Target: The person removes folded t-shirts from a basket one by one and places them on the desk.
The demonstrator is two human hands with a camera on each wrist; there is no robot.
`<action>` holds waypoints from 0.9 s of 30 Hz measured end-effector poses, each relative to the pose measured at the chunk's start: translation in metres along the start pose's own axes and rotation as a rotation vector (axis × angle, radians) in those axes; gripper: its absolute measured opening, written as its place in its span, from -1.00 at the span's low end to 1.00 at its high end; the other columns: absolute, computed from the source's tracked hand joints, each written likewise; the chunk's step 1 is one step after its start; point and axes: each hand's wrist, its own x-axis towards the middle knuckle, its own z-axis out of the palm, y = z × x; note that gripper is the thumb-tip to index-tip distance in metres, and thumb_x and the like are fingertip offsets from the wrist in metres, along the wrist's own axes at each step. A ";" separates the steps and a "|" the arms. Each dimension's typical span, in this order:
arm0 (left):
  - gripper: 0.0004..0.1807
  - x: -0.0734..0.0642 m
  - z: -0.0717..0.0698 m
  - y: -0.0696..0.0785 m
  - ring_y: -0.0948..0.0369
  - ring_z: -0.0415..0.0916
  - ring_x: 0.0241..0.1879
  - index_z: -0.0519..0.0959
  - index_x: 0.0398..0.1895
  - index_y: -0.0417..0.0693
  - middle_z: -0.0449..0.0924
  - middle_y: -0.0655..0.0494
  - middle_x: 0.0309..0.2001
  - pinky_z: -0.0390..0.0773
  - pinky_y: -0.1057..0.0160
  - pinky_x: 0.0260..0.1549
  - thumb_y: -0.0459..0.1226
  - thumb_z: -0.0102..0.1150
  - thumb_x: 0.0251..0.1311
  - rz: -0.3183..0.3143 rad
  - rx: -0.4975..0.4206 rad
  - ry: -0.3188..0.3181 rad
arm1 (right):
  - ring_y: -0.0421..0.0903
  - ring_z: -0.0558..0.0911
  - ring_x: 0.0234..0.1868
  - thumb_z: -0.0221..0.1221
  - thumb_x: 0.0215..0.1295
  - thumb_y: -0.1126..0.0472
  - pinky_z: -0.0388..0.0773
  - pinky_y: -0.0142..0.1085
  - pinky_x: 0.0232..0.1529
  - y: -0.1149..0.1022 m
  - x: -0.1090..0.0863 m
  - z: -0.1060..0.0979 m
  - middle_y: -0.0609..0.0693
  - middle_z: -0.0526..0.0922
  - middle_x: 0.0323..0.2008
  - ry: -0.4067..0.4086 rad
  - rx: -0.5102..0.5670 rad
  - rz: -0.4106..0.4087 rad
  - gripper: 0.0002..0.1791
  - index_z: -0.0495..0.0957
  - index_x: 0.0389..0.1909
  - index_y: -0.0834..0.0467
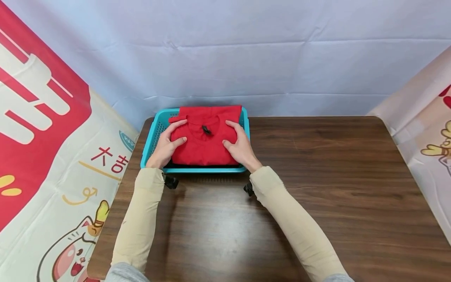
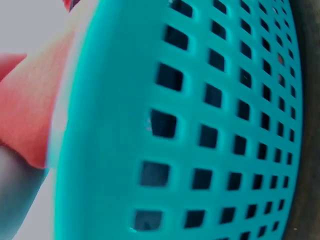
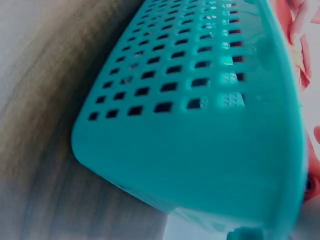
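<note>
A folded red T-shirt (image 1: 204,150) lies in a turquoise plastic basket (image 1: 197,170), its round collar facing up and a small dark label inside the neckline. The far part of the red cloth overlaps the basket's back rim in the head view. On the shirt's left side rests my left hand (image 1: 167,145), thumb and forefinger spread apart on the cloth. My right hand (image 1: 241,147) lies on the opposite side in much the same way, fingertips touching the shirt near the collar. The other fingers of both hands are largely hidden. Both wrist views are mostly filled by the basket's perforated walls (image 2: 195,150).
The basket stands at the back left of a dark wooden table (image 1: 334,176). A pale cloth backdrop (image 1: 239,66) hangs behind the table's far edge. Printed cloth with cartoon figures (image 1: 75,250) hangs at the left, and more hangs at the right.
</note>
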 end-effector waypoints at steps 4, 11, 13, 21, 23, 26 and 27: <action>-0.38 -0.002 0.003 0.009 0.11 0.32 0.19 0.32 0.38 0.28 0.26 0.09 0.31 0.59 0.32 -0.11 -0.36 0.14 0.29 0.031 -0.020 -0.013 | -0.01 0.32 0.29 0.19 0.27 0.28 0.47 0.01 0.18 -0.006 -0.001 -0.007 -0.03 0.26 0.37 0.009 0.025 -0.007 -0.31 0.22 0.40 -0.07; -0.40 -0.002 0.008 0.021 0.12 0.32 0.19 0.33 0.37 0.25 0.27 0.11 0.33 0.58 0.34 -0.09 -0.35 0.14 0.29 0.080 0.014 -0.030 | -0.03 0.36 0.25 0.18 0.24 0.33 0.50 -0.02 0.13 -0.013 -0.001 -0.019 -0.05 0.29 0.35 0.030 0.059 -0.055 -0.31 0.24 0.38 -0.07; -0.40 -0.002 0.009 0.023 0.12 0.32 0.18 0.33 0.38 0.24 0.27 0.10 0.32 0.59 0.34 -0.10 -0.36 0.14 0.29 0.081 0.003 -0.036 | -0.03 0.37 0.24 0.17 0.24 0.36 0.51 -0.03 0.13 -0.014 -0.002 -0.023 -0.05 0.28 0.35 0.028 0.070 -0.070 -0.31 0.25 0.38 -0.07; -0.32 -0.006 0.011 0.030 0.11 0.29 0.22 0.25 0.43 0.15 0.21 0.01 0.35 0.61 0.33 -0.10 -0.38 0.15 0.26 0.090 -0.125 -0.091 | -0.01 0.36 0.25 0.14 0.23 0.42 0.48 -0.01 0.14 -0.017 -0.005 -0.035 -0.05 0.26 0.37 0.024 0.110 -0.112 -0.29 0.24 0.39 -0.03; -0.31 -0.007 0.012 0.032 0.11 0.28 0.23 0.24 0.44 0.13 0.21 0.01 0.35 0.62 0.32 -0.10 -0.39 0.15 0.25 0.097 -0.168 -0.108 | 0.01 0.36 0.24 0.14 0.22 0.44 0.48 0.00 0.13 -0.020 -0.006 -0.038 -0.01 0.26 0.38 0.023 0.118 -0.112 -0.28 0.23 0.40 0.02; -0.33 -0.007 0.013 0.033 0.11 0.30 0.22 0.24 0.43 0.10 0.23 0.03 0.33 0.62 0.31 -0.09 -0.41 0.13 0.26 0.119 -0.219 -0.128 | 0.04 0.36 0.24 0.13 0.20 0.48 0.49 -0.02 0.11 -0.031 -0.012 -0.043 0.06 0.25 0.37 0.022 0.123 -0.109 -0.28 0.21 0.40 0.11; -0.34 -0.007 0.013 0.033 0.11 0.31 0.22 0.25 0.43 0.09 0.24 0.04 0.33 0.62 0.31 -0.09 -0.42 0.12 0.27 0.125 -0.232 -0.135 | 0.05 0.36 0.24 0.13 0.20 0.48 0.49 -0.01 0.11 -0.032 -0.012 -0.045 0.08 0.25 0.37 0.023 0.125 -0.105 -0.27 0.21 0.40 0.13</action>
